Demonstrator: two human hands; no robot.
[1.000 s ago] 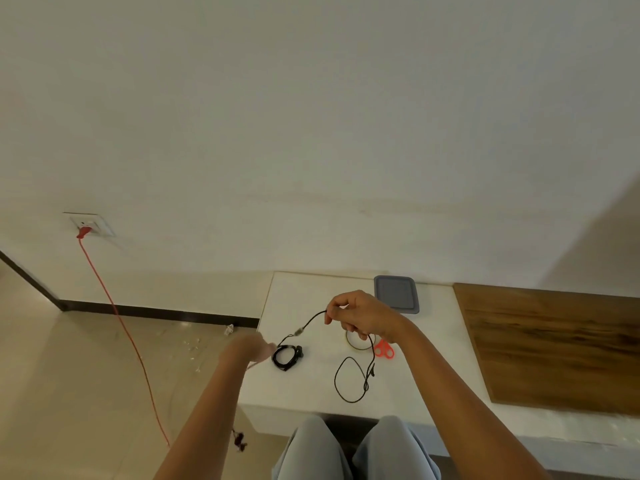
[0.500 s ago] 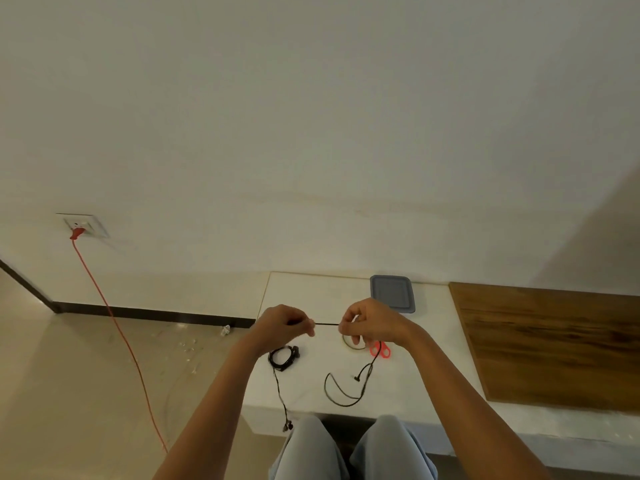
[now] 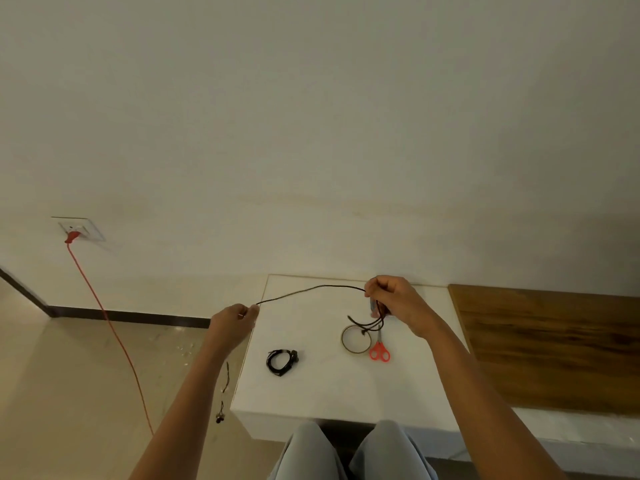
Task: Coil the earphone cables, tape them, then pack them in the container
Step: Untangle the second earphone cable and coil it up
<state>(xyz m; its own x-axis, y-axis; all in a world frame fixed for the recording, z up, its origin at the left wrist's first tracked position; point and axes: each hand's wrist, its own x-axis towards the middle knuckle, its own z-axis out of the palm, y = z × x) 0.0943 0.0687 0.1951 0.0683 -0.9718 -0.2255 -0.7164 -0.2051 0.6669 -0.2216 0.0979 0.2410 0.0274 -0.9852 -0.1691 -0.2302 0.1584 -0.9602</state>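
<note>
A black earphone cable point(image 3: 311, 290) stretches in an arc between my two hands above the white table point(image 3: 322, 393). My right hand point(image 3: 394, 303) pinches the cable and holds a few loops that hang under it. My left hand point(image 3: 235, 320), off the table's left edge, grips the cable, and the earbud end point(image 3: 220, 415) dangles below it toward the floor. A second earphone point(image 3: 281, 362), coiled, lies on the table. A tape roll point(image 3: 356, 339) and red-handled scissors point(image 3: 380, 351) lie under my right hand. The grey container is hidden behind my right hand.
A wooden board point(image 3: 554, 344) covers the surface to the right. A red power cord point(image 3: 114, 334) runs from a wall socket point(image 3: 78, 229) down to the floor on the left. My knees point(image 3: 346, 452) sit at the table's front edge.
My hands were close together half a second ago; now the left has pulled away to the left and the right has risen, drawing the cable into a long arc. More loops hang from the right hand.
</note>
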